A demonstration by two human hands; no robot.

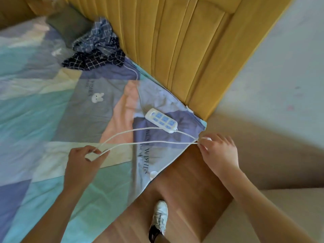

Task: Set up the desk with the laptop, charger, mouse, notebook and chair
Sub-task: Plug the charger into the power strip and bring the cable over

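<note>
A white power strip [161,120] with blue sockets lies on the bed near its corner. Its white cable [140,135] runs in two strands across the bedspread between my hands. My left hand [84,163] pinches the looped end of the cable over the bedspread. My right hand [217,151] grips the cable strands just past the bed's corner, with something small and white at its fingertips. A further length of cable hangs from my right hand down to a white plug [153,173] at the bed's edge. No laptop, mouse, notebook or chair is in view.
The bed has a patchwork bedspread [52,120] in teal, grey and pink. A crumpled dark checked cloth [96,50] and a grey pillow [70,23] lie by the yellow padded headboard [184,50]. Wooden floor [184,190] and my white shoe [158,220] are below.
</note>
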